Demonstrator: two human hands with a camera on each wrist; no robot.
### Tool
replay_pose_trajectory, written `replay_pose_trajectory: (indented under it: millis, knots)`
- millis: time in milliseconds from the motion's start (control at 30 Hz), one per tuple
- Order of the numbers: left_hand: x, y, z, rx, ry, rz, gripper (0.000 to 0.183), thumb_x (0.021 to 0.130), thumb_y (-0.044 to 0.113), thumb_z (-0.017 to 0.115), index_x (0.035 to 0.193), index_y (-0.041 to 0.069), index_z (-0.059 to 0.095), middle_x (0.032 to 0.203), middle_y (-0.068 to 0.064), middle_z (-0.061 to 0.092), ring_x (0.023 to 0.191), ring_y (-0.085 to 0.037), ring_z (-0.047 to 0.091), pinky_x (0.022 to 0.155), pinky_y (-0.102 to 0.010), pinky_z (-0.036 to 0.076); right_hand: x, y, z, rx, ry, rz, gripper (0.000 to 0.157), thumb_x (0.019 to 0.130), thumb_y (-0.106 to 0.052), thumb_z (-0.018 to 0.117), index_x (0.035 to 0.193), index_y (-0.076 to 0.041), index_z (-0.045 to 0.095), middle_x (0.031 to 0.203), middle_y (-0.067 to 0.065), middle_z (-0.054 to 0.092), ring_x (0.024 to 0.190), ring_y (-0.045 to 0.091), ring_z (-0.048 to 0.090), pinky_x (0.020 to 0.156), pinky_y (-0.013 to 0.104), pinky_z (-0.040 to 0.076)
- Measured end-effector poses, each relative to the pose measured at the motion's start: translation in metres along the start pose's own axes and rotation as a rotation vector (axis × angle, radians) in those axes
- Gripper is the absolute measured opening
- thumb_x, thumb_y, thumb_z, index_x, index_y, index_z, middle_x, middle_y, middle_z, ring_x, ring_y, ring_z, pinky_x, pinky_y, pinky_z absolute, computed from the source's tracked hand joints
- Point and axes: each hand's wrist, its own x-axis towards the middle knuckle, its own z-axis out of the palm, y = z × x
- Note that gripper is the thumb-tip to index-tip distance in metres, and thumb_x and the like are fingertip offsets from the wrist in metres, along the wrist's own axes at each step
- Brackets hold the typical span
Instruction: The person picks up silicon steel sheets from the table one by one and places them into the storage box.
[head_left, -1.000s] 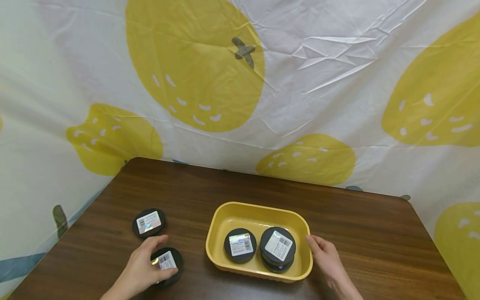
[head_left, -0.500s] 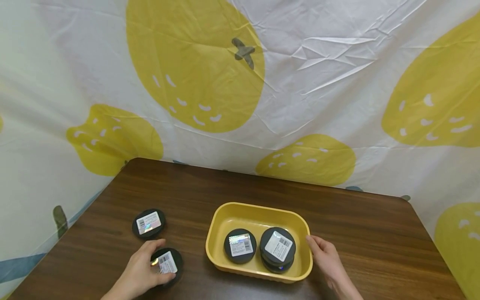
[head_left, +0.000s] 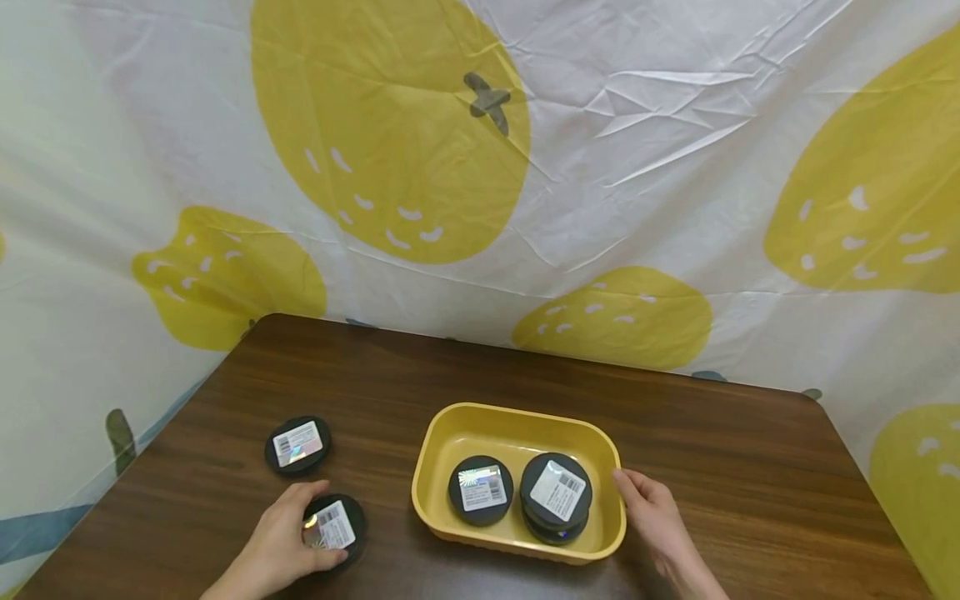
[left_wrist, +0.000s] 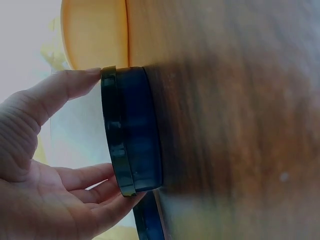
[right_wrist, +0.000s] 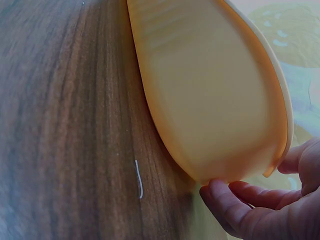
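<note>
My left hand (head_left: 277, 533) holds a low round jar (head_left: 335, 530) with a dark lid and a white label, thumb and fingers at opposite edges. The left wrist view shows the jar's dark blue side (left_wrist: 137, 127) against the wood. My right hand (head_left: 656, 521) grips the right end of a yellow plastic bin (head_left: 517, 414), thumb at the rim and fingertips under the outer wall (right_wrist: 210, 100). Inside the bin lie a single jar (head_left: 481, 492) and, to its right, a stack topped by another jar (head_left: 555, 492).
One more labelled jar (head_left: 297, 446) lies on the dark wooden table (head_left: 375, 367), just beyond my left hand. A lemon-print cloth (head_left: 390, 125) hangs behind the table's far edge. A thin white strand (right_wrist: 138, 179) lies near the bin in the right wrist view.
My left fingers and thumb have shifted slightly back around the jar, which stays in the same place. My right hand and the bin have not moved.
</note>
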Motion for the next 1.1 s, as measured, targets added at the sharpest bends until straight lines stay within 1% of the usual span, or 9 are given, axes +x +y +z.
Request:
replay_pose_trajectory:
  millis: [267, 500, 600, 867, 1000, 1100]
  knots:
    - [-0.0005, 0.0009, -0.001, 0.005, -0.042, -0.011, 0.088, 0.052, 0.025, 0.09, 0.121, -0.014, 0.05, 0.116, -0.022, 0.055, 0.104, -0.039, 0.054, 0.087, -0.053, 0.043, 0.0016, 0.001, -0.0012, -0.018, -0.019, -0.005, 0.044, 0.101, -0.017, 0.042, 0.121, 0.021, 0.047, 0.109, 0.025, 0.061, 0.092, 0.016, 0.058, 0.074, 0.022, 0.048]
    - [-0.0015, 0.0002, -0.0012, 0.006, -0.094, -0.059, 0.094, 0.049, 0.025, 0.091, 0.123, -0.014, 0.048, 0.116, -0.021, 0.053, 0.101, -0.037, 0.054, 0.086, -0.053, 0.044, 0.0016, 0.0014, -0.0007, -0.011, -0.024, -0.005, 0.045, 0.101, -0.017, 0.042, 0.122, 0.022, 0.046, 0.109, 0.026, 0.06, 0.093, 0.018, 0.059, 0.074, 0.023, 0.048]
    - [-0.0012, -0.0002, -0.001, 0.015, -0.108, -0.069, 0.095, 0.048, 0.025, 0.091, 0.123, -0.015, 0.048, 0.115, -0.021, 0.053, 0.1, -0.036, 0.055, 0.086, -0.053, 0.044, 0.0018, 0.0019, -0.0006, -0.001, -0.025, -0.004, 0.045, 0.101, -0.017, 0.041, 0.122, 0.022, 0.045, 0.108, 0.026, 0.061, 0.092, 0.018, 0.059, 0.073, 0.022, 0.048]
    - [-0.0004, 0.002, -0.001, 0.036, -0.095, -0.063, 0.091, 0.048, 0.021, 0.091, 0.12, -0.015, 0.049, 0.112, -0.02, 0.055, 0.095, -0.032, 0.056, 0.083, -0.05, 0.046, 0.0012, 0.0016, -0.0005, 0.013, -0.024, -0.005, 0.045, 0.101, -0.017, 0.042, 0.123, 0.022, 0.045, 0.11, 0.027, 0.06, 0.093, 0.02, 0.06, 0.074, 0.024, 0.049]
    - [-0.0006, 0.0038, -0.002, 0.032, -0.103, -0.079, 0.09, 0.048, 0.019, 0.091, 0.12, -0.015, 0.049, 0.112, -0.02, 0.055, 0.094, -0.03, 0.056, 0.082, -0.047, 0.048, 0.0001, 0.0005, -0.0003, 0.006, -0.016, -0.001, 0.044, 0.1, -0.017, 0.043, 0.123, 0.021, 0.046, 0.111, 0.027, 0.06, 0.095, 0.02, 0.059, 0.074, 0.023, 0.048]
    - [-0.0007, 0.0035, -0.002, 0.035, -0.083, -0.061, 0.089, 0.047, 0.02, 0.091, 0.119, -0.014, 0.051, 0.111, -0.018, 0.056, 0.092, -0.027, 0.056, 0.081, -0.045, 0.048, 0.0005, 0.0007, -0.0003, 0.004, -0.019, -0.001, 0.044, 0.1, -0.017, 0.043, 0.123, 0.021, 0.045, 0.112, 0.028, 0.059, 0.096, 0.021, 0.059, 0.074, 0.023, 0.048]
